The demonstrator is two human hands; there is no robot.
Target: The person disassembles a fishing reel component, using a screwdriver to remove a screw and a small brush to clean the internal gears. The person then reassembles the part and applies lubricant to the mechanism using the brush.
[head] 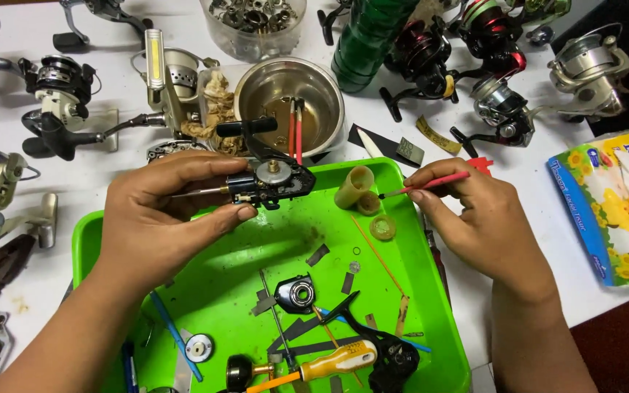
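My left hand (165, 218) grips an opened black fishing reel body (271, 182) with a brass gear showing, held above the far edge of a green tray (256, 240). Between thumb and fingers my right hand (475, 218) pinches a thin red-handled brush (427, 185), whose tip points left toward a small tan grease tub (356, 186) lying on its side on the tray. The tub's round lid (382, 227) rests just in front of it.
Loose reel parts, a black side cover (296, 294), a yellow-handled screwdriver (329, 362) and a blue tool lie on the tray. Behind it stand a steel bowl (322, 102) holding red brushes, a clear parts tub, a green bottle and several fishing reels. A tissue pack (602, 211) sits at right.
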